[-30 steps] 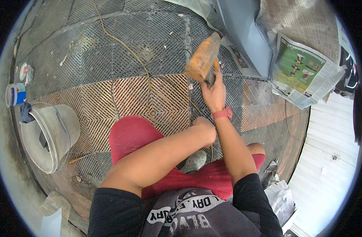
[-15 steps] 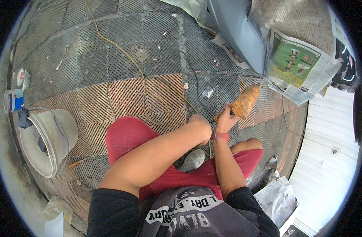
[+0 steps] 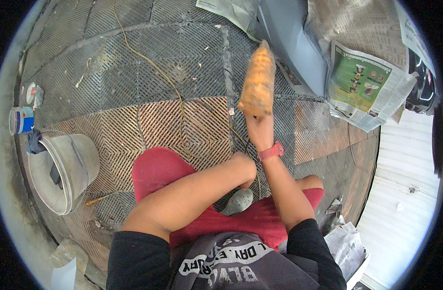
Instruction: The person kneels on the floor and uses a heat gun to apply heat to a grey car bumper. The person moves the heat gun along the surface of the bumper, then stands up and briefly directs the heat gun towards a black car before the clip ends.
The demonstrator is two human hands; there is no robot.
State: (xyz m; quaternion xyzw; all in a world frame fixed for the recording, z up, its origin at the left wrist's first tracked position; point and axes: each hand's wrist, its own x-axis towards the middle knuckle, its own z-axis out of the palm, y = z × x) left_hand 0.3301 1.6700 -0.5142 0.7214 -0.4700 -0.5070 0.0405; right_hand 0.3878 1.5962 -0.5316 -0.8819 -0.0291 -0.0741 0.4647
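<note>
A tapered orange-brown object [image 3: 259,79], ridged or striped and blurred by motion, points away from me toward the grey panel; I cannot tell its kind. My right hand [image 3: 258,124] is closed around its near end, mostly hidden behind it, a red watch strapped at the wrist. My left hand [image 3: 246,169] hangs bent down at the wrist, in front of my lap and near my right forearm. Its fingers are mostly hidden, so what they do does not show. Just below it lies a grey, speckled rounded thing [image 3: 239,201], between my red-clothed legs.
A whitish bucket [image 3: 81,154] with a dark cloth on its rim stands at left, near a blue-and-white can [image 3: 21,120]. A yellowish cord [image 3: 156,68] crosses the slatted mat [image 3: 183,123]. A grey panel [image 3: 294,43] and newspaper sheets [image 3: 371,82] rise at far right.
My right hand has swung the orange-brown object forward and to the left, toward the grey panel's lower edge, its arm reaching further out. The left hand has dropped slightly nearer to me.
</note>
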